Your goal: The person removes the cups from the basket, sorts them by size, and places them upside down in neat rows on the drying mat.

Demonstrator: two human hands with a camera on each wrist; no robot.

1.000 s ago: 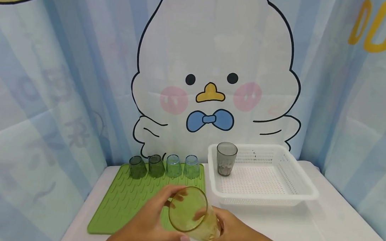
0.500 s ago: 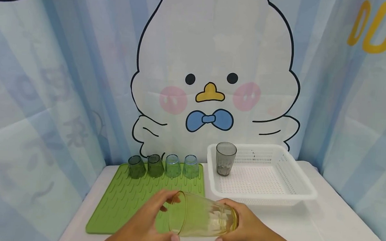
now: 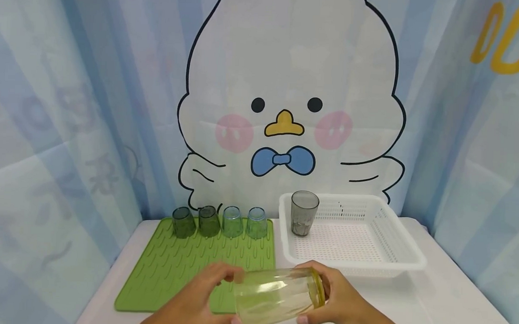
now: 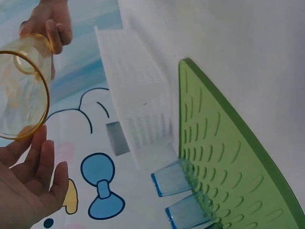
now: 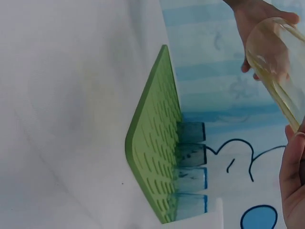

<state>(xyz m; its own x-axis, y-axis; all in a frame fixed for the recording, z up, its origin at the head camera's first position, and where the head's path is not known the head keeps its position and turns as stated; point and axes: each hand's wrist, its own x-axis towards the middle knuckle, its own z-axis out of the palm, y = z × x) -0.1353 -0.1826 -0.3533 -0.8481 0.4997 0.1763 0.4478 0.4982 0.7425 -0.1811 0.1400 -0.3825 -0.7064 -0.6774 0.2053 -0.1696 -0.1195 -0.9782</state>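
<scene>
A clear yellow drinking glass (image 3: pixel 276 296) lies sideways in the air between my two hands, over the table's near side. My left hand (image 3: pixel 196 298) holds its rim end, fingers above and thumb below. At the base end, my right hand (image 3: pixel 342 298) grips it with fingers on top and thumb underneath. In the left wrist view the amber rim (image 4: pixel 46 95) meets my left fingertips, and the inside appears bare. The right wrist view catches only part of the glass (image 5: pixel 276 57) and the edge of my right hand (image 5: pixel 293 176).
A green ridged mat (image 3: pixel 165 273) lies at left, with several small glasses (image 3: pixel 233 223), dark and light blue, lined along its back edge. A white perforated basket (image 3: pixel 354 264) at right holds a tall grey glass (image 3: pixel 304 213). Printed curtains (image 3: pixel 289 53) enclose the table.
The yellow glass has turned from its mouth facing me to lying sideways, mouth left and base right. My right hand has shifted right and slightly up with the base.
</scene>
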